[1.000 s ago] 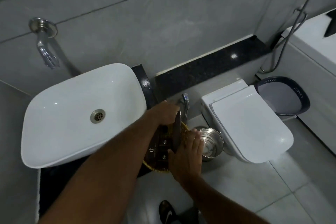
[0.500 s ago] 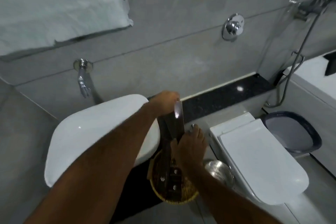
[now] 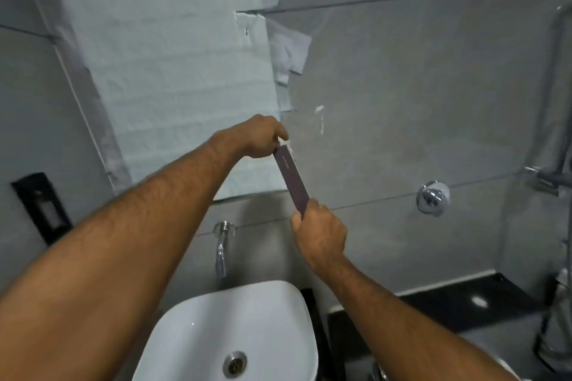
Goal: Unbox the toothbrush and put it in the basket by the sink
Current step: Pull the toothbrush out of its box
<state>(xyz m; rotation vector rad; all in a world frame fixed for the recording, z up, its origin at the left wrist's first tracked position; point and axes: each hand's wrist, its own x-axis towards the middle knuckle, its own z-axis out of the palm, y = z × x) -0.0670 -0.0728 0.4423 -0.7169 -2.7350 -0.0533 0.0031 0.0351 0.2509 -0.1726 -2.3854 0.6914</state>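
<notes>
A long, narrow dark toothbrush box (image 3: 292,181) is held up in front of the wall, tilted with its top end to the left. My left hand (image 3: 261,138) pinches the top end of the box. My right hand (image 3: 320,233) grips its bottom end. The box looks closed; no toothbrush shows. The basket is out of view.
A white sink (image 3: 235,334) with a metal drain lies below my arms, under a chrome wall tap (image 3: 222,246). A paper-covered mirror (image 3: 167,71) hangs on the grey wall. A chrome knob (image 3: 431,196) and shower pipes (image 3: 557,164) are at the right, above a black ledge (image 3: 448,309).
Both hands have lifted the box up from the basket beside the sink to chest height. The view has tilted upward, so the basket, toilet and bin have left the frame.
</notes>
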